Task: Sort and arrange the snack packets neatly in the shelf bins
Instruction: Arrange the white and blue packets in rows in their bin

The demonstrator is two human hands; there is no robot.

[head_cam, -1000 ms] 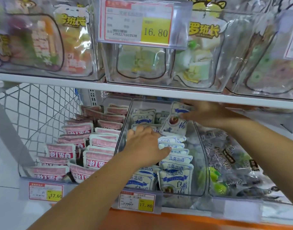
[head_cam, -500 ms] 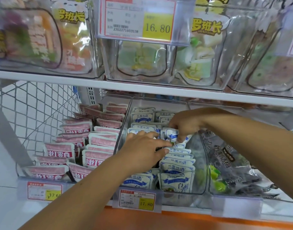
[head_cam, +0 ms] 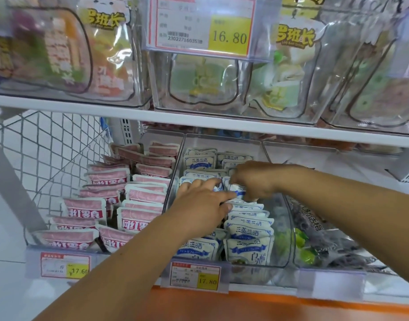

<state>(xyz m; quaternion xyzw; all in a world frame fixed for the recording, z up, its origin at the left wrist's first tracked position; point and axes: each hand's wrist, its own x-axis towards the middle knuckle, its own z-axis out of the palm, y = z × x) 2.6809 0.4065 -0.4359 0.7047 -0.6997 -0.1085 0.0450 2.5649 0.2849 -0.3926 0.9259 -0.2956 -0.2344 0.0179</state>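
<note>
The small white snack packet with a blue banner print (head_cam: pixel 237 190) that I am handling stands about halfway back in the middle clear plastic bin (head_cam: pixel 285 228) of the lower shelf. It is soft and pillowy, its top edge tipped toward me. My right hand (head_cam: pixel 256 179) comes in from the right with its fingers curled down over the packet's top, pinching it. My left hand (head_cam: pixel 199 205) lies just beside it, palm down, with fingers stretched out loosely and spread. It grips nothing, and its forefinger reaches across to touch the same packet. Around them the other white-and-blue packets (head_cam: pixel 248 230) stand in two rows running front to back. Each leans on the next, and the front ones show blue characters and a ribbon. The near end of the left row is partly hidden under my forearm. In the neighbouring bin to the left, pink-and-white packets with red labels (head_cam: pixel 138 218) overlap in looser rows. The bin to the right holds dark pouches with green pieces (head_cam: pixel 314 235). A red-and-yellow price tag reading 17.80 (head_cam: pixel 195 275) is clipped to the shelf edge below the middle bin. Above, a white shelf board (head_cam: pixel 199 121) carries clear bins of large cartoon-printed pouches (head_cam: pixel 203 84) and a tag reading 16.80 (head_cam: pixel 203 24). White wire mesh (head_cam: pixel 48 147) closes the shelf's left end.
</note>
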